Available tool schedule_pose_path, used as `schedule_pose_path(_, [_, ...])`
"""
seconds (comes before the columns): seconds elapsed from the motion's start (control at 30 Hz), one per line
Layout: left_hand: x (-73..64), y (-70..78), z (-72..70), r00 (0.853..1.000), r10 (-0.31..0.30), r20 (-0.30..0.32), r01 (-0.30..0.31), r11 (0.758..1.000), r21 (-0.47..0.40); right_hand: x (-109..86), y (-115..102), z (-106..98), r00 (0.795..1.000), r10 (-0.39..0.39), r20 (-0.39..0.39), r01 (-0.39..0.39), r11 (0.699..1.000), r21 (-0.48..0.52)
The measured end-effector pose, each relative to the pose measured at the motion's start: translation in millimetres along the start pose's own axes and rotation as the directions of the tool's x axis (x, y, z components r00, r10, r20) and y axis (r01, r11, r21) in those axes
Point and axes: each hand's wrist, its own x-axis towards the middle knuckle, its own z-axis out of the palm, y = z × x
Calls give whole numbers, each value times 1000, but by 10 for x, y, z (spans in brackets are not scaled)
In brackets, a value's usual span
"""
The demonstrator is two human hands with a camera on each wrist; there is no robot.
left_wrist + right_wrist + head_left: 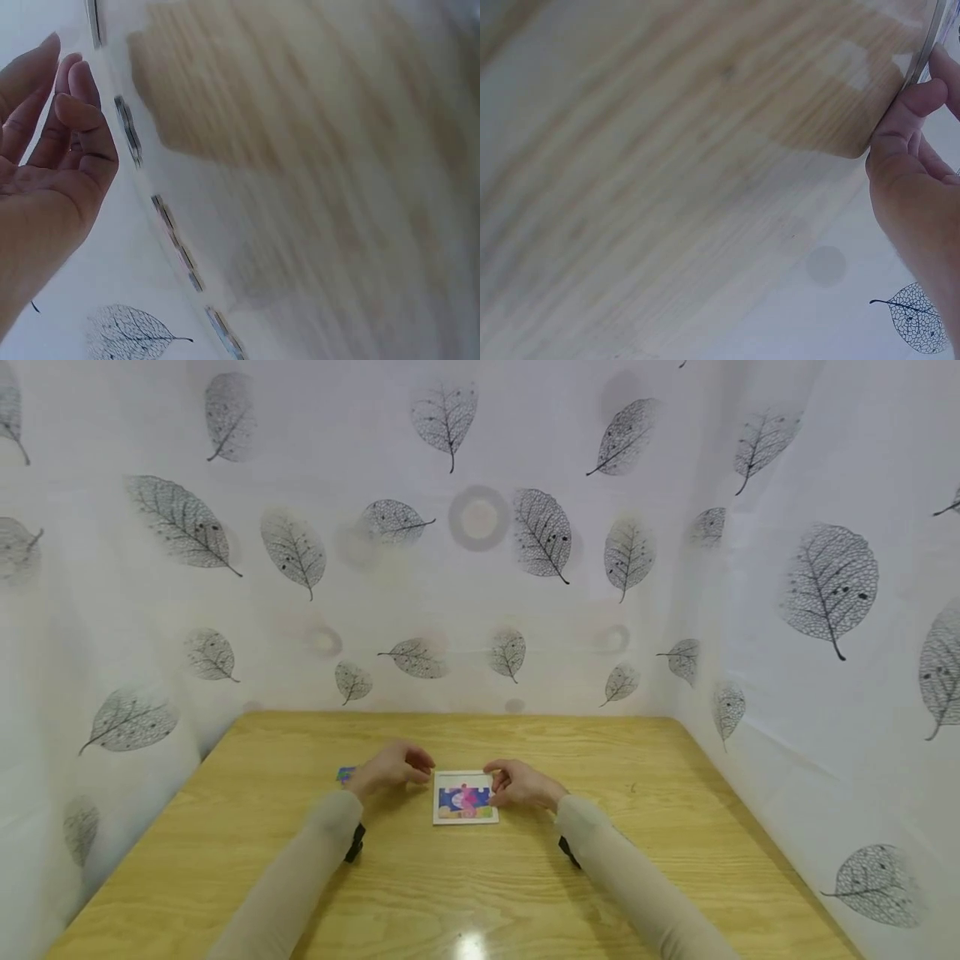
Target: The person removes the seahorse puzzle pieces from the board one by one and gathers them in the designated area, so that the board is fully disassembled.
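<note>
A white puzzle frame (465, 822) lies flat on the wooden tabletop (465, 893), about midway between the left and right edges and beyond it the far edge. Joined puzzle pieces (454, 802), showing pink shapes on blue, fill its near part; the far strip shows pale backing. The right hand (521, 783) is at the frame's right side, fingertips against the edge near the far right corner and thumb lower down; whether its grip pinches the frame cannot be told. The left hand (393, 767) is just left of the frame, its grip released, fingers loosely bent around nothing. Loose blue pieces (345, 773) lie beside the left wrist, toward the tabletop's left edge. A white curtain (480, 593) printed with grey leaves hangs behind the far edge.
</note>
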Motion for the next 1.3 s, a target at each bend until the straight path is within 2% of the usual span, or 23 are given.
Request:
schedule_pose_path(0.23, [14, 130, 144, 997, 19, 69, -23, 998, 57, 8, -11, -3, 1000, 14, 1, -14, 1000, -6])
schedule_pose_path(0.63, [48, 241, 262, 989, -51, 138, 37, 995, 97, 8, -35, -17, 999, 39, -18, -39, 999, 12])
schedule_pose_path(0.87, [41, 256, 293, 985, -19, 173, 1, 995, 102, 23, -52, 31, 998, 29, -63, -33, 997, -64])
schedule_pose_path(1.1, [56, 221, 299, 981, -10, 192, -10, 994, 105, 45, -77, 98, 992, 43, -119, -57, 991, -121])
schedule_pose_path(1.3, [61, 226, 293, 979, 20, 202, -40, 995, 95, 51, -129, 150, 985, 46, -165, -77, 979, -189])
